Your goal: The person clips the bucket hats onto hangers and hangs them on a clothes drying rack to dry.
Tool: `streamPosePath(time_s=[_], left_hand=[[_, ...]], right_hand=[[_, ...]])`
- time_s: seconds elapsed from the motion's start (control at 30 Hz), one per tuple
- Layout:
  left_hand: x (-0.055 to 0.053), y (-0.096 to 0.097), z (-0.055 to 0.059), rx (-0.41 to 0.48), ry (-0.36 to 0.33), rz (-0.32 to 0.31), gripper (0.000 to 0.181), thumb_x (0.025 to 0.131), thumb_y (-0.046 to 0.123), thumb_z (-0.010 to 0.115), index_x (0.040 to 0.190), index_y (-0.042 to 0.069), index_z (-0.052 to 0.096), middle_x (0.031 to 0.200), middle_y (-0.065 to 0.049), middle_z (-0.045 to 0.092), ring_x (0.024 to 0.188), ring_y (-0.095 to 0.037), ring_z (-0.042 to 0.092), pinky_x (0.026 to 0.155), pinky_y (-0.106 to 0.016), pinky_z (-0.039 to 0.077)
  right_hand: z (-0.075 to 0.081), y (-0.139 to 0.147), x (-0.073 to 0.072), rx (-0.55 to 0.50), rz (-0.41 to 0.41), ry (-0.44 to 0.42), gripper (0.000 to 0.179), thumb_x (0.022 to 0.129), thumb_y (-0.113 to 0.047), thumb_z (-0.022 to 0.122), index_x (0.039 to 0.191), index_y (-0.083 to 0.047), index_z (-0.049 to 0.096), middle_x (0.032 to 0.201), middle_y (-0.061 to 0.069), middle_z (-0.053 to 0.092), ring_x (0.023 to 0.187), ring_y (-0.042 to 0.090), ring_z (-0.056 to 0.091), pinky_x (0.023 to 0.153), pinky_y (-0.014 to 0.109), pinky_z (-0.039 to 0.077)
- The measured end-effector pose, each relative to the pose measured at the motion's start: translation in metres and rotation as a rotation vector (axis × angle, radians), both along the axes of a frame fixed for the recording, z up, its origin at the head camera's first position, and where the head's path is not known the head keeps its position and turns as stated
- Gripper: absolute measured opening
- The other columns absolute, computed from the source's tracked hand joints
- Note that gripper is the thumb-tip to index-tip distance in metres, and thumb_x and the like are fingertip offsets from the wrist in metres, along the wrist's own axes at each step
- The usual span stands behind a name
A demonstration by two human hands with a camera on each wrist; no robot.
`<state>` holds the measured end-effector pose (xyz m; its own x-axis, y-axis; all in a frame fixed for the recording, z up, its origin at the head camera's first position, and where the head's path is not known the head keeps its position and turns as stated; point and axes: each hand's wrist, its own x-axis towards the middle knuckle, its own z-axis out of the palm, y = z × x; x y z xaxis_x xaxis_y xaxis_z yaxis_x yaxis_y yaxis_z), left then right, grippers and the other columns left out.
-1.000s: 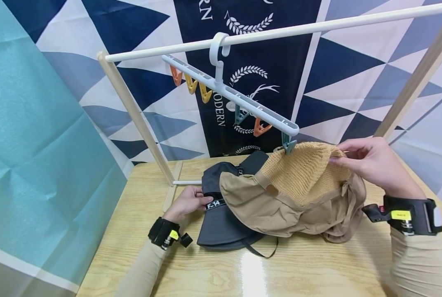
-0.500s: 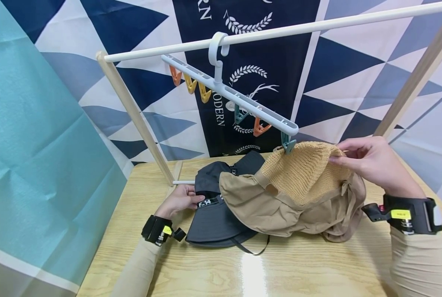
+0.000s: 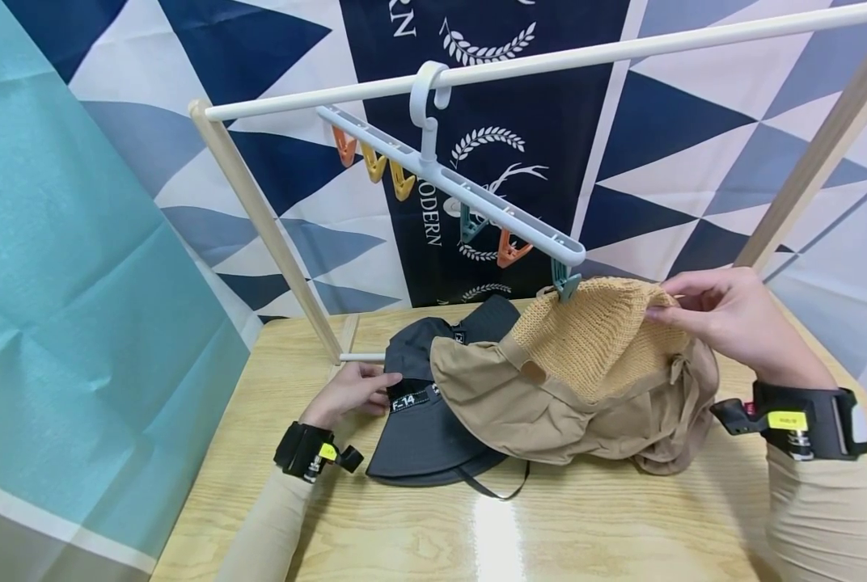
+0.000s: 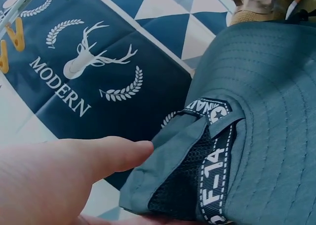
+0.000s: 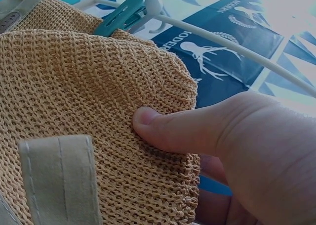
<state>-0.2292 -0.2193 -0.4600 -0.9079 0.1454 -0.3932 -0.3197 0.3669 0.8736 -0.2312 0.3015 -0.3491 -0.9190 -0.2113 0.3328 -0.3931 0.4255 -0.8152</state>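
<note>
A tan sun hat with a yellowish knitted crown hangs from a teal clip by the crown's left side. My right hand pinches the crown's right edge; its thumb lies on the knit, the other fingers behind. Left of it lies a dark bucket hat with an F-14 band, partly covered by the tan brim. My left hand holds its left edge, the thumb over the folded crown and the other fingers underneath, mostly hidden.
A pale blue clip hanger hooks over a white rod between wooden posts. Orange, yellow and teal clips hang from it. Below is a wooden table, with a patterned cloth behind and a teal cloth at left.
My left hand has drawn the dark hat a little left, out from beneath the tan brim. Its thumb has since shifted higher on the edge. My right hand stays put.
</note>
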Motion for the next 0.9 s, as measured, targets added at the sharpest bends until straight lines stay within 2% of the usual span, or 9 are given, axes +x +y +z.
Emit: streamPosePath(time_s=[0.13, 0.3, 0.53, 0.77, 0.9], left_hand=[[0.001, -0.003, 0.000, 0.009, -0.048, -0.010, 0.052, 0.112, 0.033, 0.069, 0.138, -0.011, 0.064, 0.101, -0.011, 0.077, 0.078, -0.011, 0.078, 0.076, -0.029, 0.070], [-0.002, -0.007, -0.005, 0.039, -0.112, -0.032, 0.058, 0.112, 0.036, 0.067, 0.144, -0.012, 0.059, 0.100, -0.007, 0.073, 0.073, -0.010, 0.077, 0.074, -0.027, 0.069], [-0.003, -0.004, -0.010, 0.046, -0.115, -0.076, 0.041, 0.107, 0.029, 0.075, 0.129, -0.005, 0.067, 0.093, -0.002, 0.074, 0.070, -0.008, 0.076, 0.071, -0.027, 0.068], [-0.002, 0.004, -0.013, 0.076, -0.097, -0.104, 0.053, 0.099, 0.015, 0.083, 0.143, -0.010, 0.065, 0.095, -0.001, 0.080, 0.078, -0.009, 0.078, 0.072, -0.027, 0.068], [-0.001, 0.008, -0.013, 0.087, -0.075, -0.141, 0.045, 0.097, 0.007, 0.083, 0.136, -0.008, 0.067, 0.083, 0.004, 0.075, 0.075, -0.007, 0.075, 0.068, -0.024, 0.065]], right_hand=[[0.001, 0.000, -0.001, 0.004, -0.004, -0.001, 0.036, 0.091, 0.016, 0.082, 0.101, -0.018, 0.088, 0.082, -0.020, 0.083, 0.066, -0.003, 0.074, 0.060, 0.015, 0.055], [0.001, 0.000, -0.001, 0.007, -0.002, -0.007, 0.034, 0.091, 0.015, 0.082, 0.101, -0.017, 0.088, 0.082, -0.020, 0.083, 0.068, -0.003, 0.075, 0.061, 0.015, 0.055], [0.000, 0.000, 0.000, 0.011, -0.004, -0.007, 0.034, 0.091, 0.015, 0.083, 0.100, -0.017, 0.088, 0.080, -0.018, 0.083, 0.065, -0.002, 0.074, 0.059, 0.016, 0.054], [0.001, 0.000, 0.000, 0.012, -0.005, -0.017, 0.035, 0.091, 0.015, 0.082, 0.100, -0.019, 0.088, 0.081, -0.019, 0.083, 0.065, -0.002, 0.074, 0.059, 0.016, 0.054], [0.001, 0.000, 0.000, 0.013, -0.007, -0.018, 0.035, 0.091, 0.015, 0.083, 0.100, -0.019, 0.088, 0.081, -0.020, 0.083, 0.065, -0.002, 0.073, 0.059, 0.017, 0.053]])
